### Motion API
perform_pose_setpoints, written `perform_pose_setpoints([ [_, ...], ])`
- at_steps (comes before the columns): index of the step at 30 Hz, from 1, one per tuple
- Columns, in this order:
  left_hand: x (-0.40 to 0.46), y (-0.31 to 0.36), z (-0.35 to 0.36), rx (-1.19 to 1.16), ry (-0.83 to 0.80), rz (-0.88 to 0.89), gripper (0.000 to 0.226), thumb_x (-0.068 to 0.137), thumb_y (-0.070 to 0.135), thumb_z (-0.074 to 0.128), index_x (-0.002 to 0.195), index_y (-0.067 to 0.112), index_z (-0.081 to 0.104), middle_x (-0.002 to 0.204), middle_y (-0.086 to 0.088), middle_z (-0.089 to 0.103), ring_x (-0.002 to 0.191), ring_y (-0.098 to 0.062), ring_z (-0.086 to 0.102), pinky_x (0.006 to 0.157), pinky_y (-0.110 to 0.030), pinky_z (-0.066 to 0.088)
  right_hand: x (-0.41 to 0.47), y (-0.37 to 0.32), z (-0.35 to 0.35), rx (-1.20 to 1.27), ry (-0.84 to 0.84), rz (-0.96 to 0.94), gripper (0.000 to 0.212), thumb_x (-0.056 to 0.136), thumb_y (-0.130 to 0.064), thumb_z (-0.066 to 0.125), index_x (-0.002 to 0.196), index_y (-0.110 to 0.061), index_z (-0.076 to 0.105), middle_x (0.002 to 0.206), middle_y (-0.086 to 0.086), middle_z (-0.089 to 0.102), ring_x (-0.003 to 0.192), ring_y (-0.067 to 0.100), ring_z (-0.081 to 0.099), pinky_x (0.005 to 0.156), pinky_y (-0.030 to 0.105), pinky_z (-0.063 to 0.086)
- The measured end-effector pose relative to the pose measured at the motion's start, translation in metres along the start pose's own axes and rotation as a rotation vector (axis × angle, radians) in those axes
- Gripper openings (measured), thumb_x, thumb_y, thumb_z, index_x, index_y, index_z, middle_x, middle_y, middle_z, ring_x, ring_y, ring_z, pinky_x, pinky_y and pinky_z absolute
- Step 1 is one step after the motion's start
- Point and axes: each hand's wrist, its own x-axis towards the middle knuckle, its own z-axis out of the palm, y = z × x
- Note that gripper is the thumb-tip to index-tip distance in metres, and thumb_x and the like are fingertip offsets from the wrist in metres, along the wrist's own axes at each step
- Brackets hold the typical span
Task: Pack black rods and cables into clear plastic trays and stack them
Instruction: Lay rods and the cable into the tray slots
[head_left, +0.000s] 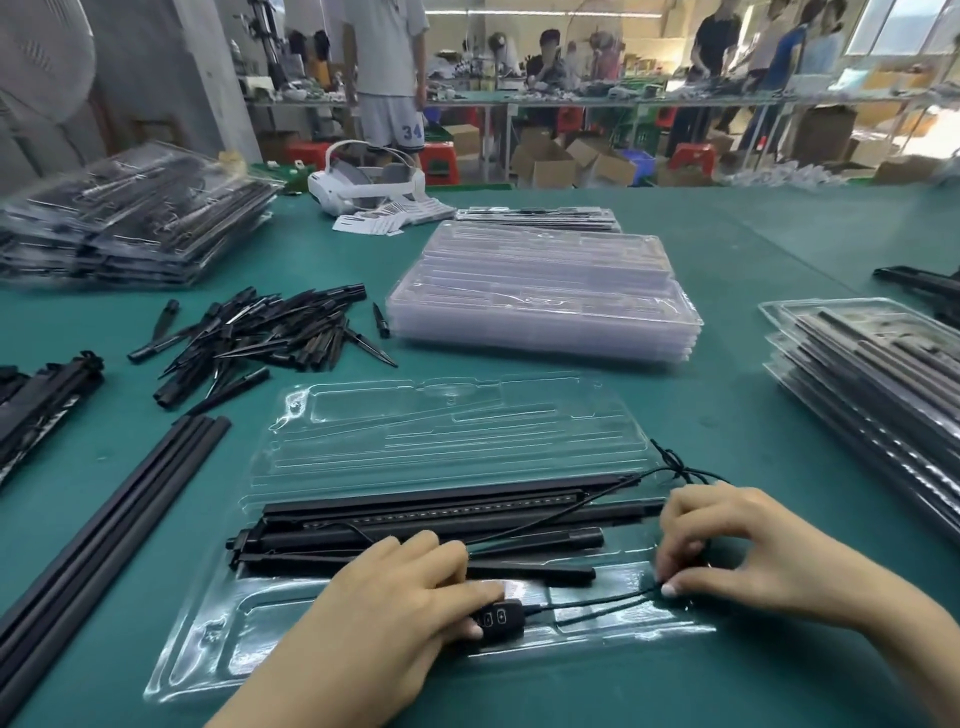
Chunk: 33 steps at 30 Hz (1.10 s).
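Tray (447, 431) of clear, glossy moulded plastic lies open and flat on the green worktop (727, 249), directly before the person. Its far half shows long, narrow empty channels; its near half has shallow recesses that catch the light. Black rods (441, 514) lie lengthwise across the tray's middle, side by side, matte, some with small end fittings at the left. A thin black cable (587, 506) runs from the rods toward the right edge, where it is knotted in a small loop, then returns along the near recess.

Left hand (400, 592) rests palm-down over the rods, fingers curled, fingertips and thumb holding a small black controller (496, 617) with three light buttons in the near recess. Right hand (727, 551) sits at the tray's right end, grip pressed together: thumb and fingertips pinch the cable against the plastic.

Around the tray:
- Loose rods (104, 525), long and parallel, lie diagonally to the left.
- Black spikes (260, 332), tapered and pointed, form a loose pile beyond them.
- Empty trays (545, 291) are stacked at centre.
- Filled trays (135, 218) are stacked far left, slightly blurred; a further filled stack (872, 364) stands at right.
- A white headset (363, 179) sits at the far edge.

People stand at benches in the background.
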Motion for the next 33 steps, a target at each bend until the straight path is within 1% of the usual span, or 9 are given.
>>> perform_pose_setpoints([
  [4,-0.003,0.003,-0.001,0.085,0.054,0.037,0.032,0.078,0.027,0.054,0.102,0.035,0.074,0.066,0.015,0.053,0.058,-0.006,0.051,0.049,-0.014,0.039,-0.002,-0.002,0.001,-0.073,-0.030,0.006,0.007,0.075,-0.035,0.080,0.075,-0.033,0.073,0.077,-0.013,0.061,0.069,0.006,0.057,0.070,0.010,0.040],
  [7,-0.004,0.006,0.001,0.062,0.109,0.067,0.060,0.072,0.005,0.041,0.114,0.039,0.068,0.077,0.012,0.058,0.065,-0.007,0.055,0.057,-0.016,0.043,-0.002,-0.005,0.003,-0.094,-0.043,0.014,0.009,0.075,-0.041,0.078,0.076,-0.035,0.072,0.075,-0.014,0.061,0.067,0.004,0.055,0.071,0.010,0.038],
  [10,-0.004,0.005,0.001,0.046,0.097,0.084,0.065,0.067,-0.001,0.044,0.110,0.040,0.069,0.075,0.014,0.055,0.065,-0.006,0.054,0.062,-0.017,0.037,-0.001,-0.004,0.003,-0.093,-0.051,0.021,0.010,0.074,-0.043,0.078,0.077,-0.035,0.072,0.075,-0.013,0.062,0.066,0.005,0.055,0.073,0.012,0.037],
  [13,-0.004,0.003,0.002,0.043,0.040,0.079,0.052,0.066,0.014,0.063,0.111,0.041,0.068,0.072,0.018,0.053,0.067,-0.005,0.054,0.063,-0.017,0.036,-0.001,-0.003,0.005,-0.111,-0.057,0.029,0.013,0.074,-0.046,0.077,0.078,-0.035,0.072,0.077,-0.014,0.062,0.067,0.005,0.056,0.077,0.015,0.034],
  [15,-0.004,0.005,0.002,0.040,0.044,0.072,0.033,0.079,0.029,0.059,0.109,0.038,0.069,0.077,0.016,0.055,0.069,-0.007,0.055,0.065,-0.020,0.035,-0.001,-0.003,0.007,-0.121,-0.050,0.025,0.014,0.074,-0.048,0.076,0.078,-0.035,0.072,0.077,-0.015,0.061,0.068,0.004,0.056,0.077,0.017,0.033],
  [20,-0.004,0.009,0.013,-0.045,0.165,0.027,0.035,0.073,0.013,0.061,0.100,0.031,0.074,0.069,0.009,0.052,0.065,-0.007,0.042,0.053,-0.020,0.043,-0.001,-0.003,0.008,-0.134,-0.040,0.015,0.016,0.074,-0.050,0.074,0.079,-0.036,0.071,0.078,-0.017,0.061,0.068,0.004,0.056,0.078,0.019,0.033],
  [28,-0.002,-0.001,0.012,-0.441,0.084,-0.186,0.019,0.066,0.030,0.075,0.084,0.035,0.073,0.065,0.012,0.056,0.069,0.000,0.048,0.062,-0.006,0.031,-0.002,-0.002,0.007,-0.124,-0.033,-0.006,0.013,0.077,-0.048,0.074,0.079,-0.036,0.072,0.079,-0.014,0.064,0.070,0.005,0.058,0.077,0.014,0.035],
  [30,-0.003,0.001,0.011,-0.353,0.075,-0.148,0.017,0.064,0.033,0.073,0.080,0.038,0.074,0.061,0.016,0.053,0.066,0.001,0.046,0.056,-0.009,0.035,-0.003,-0.007,0.003,0.008,0.025,-0.017,0.013,0.080,-0.044,0.072,0.082,-0.031,0.075,0.082,-0.011,0.067,0.073,0.009,0.062,0.074,0.016,0.043],
  [33,-0.005,0.004,0.008,-0.297,0.091,-0.120,0.016,0.072,0.037,0.068,0.087,0.039,0.074,0.065,0.020,0.053,0.065,0.004,0.044,0.056,-0.017,0.042,-0.004,-0.005,-0.004,0.150,0.367,-0.043,0.012,0.087,-0.023,0.064,0.092,-0.024,0.074,0.090,-0.005,0.068,0.085,0.017,0.065,0.077,0.023,0.049],
])
